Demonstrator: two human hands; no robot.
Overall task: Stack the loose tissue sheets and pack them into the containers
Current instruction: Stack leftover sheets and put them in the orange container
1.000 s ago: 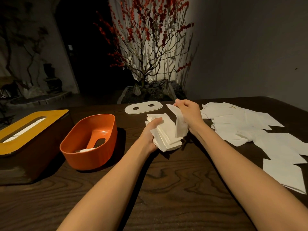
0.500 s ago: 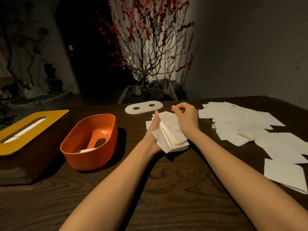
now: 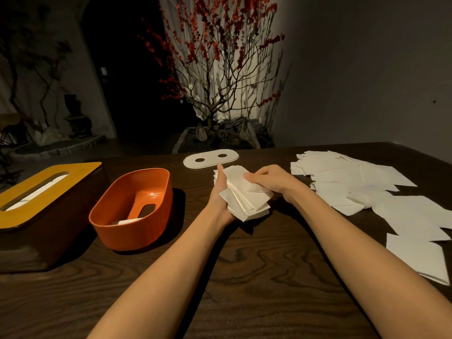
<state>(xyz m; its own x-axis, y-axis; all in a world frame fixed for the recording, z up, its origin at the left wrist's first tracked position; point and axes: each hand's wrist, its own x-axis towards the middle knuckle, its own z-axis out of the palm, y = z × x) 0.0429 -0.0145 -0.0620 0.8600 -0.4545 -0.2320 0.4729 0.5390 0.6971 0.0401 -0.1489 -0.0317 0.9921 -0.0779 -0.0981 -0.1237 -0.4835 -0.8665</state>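
A stack of white tissue sheets (image 3: 247, 204) stands on edge, tilted, above the table's middle. My left hand (image 3: 220, 192) holds it from the left side and underneath. My right hand (image 3: 269, 179) rests on the stack's top sheet, fingers bent over its upper face. Loose tissue sheets (image 3: 362, 184) lie spread over the table's right side. An orange tub (image 3: 137, 228) stands at the left with a sheet or two at its bottom. Further left is a brown tissue box with a yellow slotted lid (image 3: 29, 206).
A white oval lid with two holes (image 3: 210, 158) lies flat behind my hands. A potted tree with red blossoms (image 3: 220, 94) stands past the table's far edge. The dark wooden table (image 3: 244, 277) reaches the near edge of view.
My right hand has laid a single sheet onto the stack and now presses on top of it. The stack has tilted a little more toward the right.
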